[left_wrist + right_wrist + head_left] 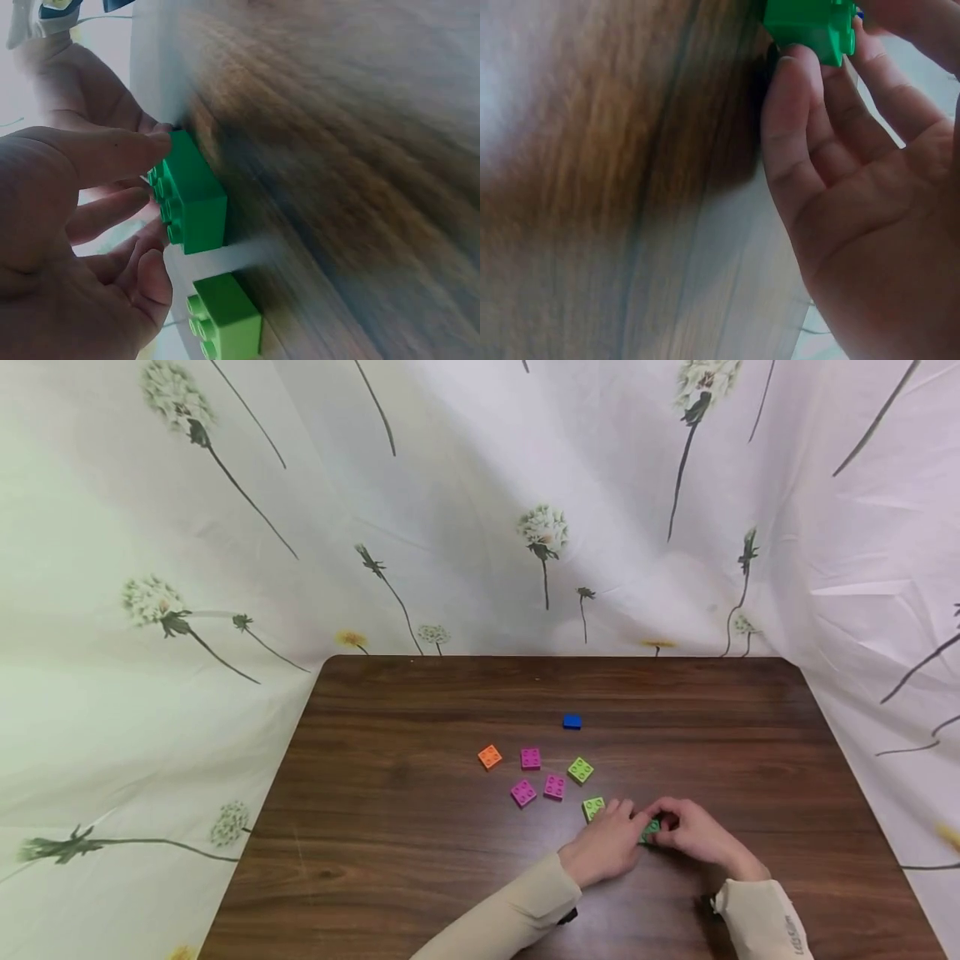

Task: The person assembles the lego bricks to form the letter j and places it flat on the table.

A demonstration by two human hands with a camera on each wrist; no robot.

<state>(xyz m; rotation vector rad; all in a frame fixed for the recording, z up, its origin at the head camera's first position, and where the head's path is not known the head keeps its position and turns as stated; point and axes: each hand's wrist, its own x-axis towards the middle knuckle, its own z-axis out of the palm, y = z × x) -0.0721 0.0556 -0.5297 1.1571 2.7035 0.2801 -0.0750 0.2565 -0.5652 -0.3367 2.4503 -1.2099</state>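
Both hands meet at a long green building brick (649,832) on the right part of the table. My left hand (606,843) holds it with thumb and fingers; its thumb (124,156) lies against the brick's edge by the studs. From the other side my right hand (701,835) pinches the brick, with the thumb (791,86) on its lower edge. The green brick's studs (169,210) face up, partly hidden by fingers. A light green brick (592,808) lies just beyond my left fingertips, partly covered by them in the head view.
Further left on the brown table (360,843) lie an orange brick (490,757), a few magenta bricks (530,759) and a second light green brick (581,770). A blue brick (572,722) sits toward the back. A flower-printed cloth (465,527) hangs behind the table.
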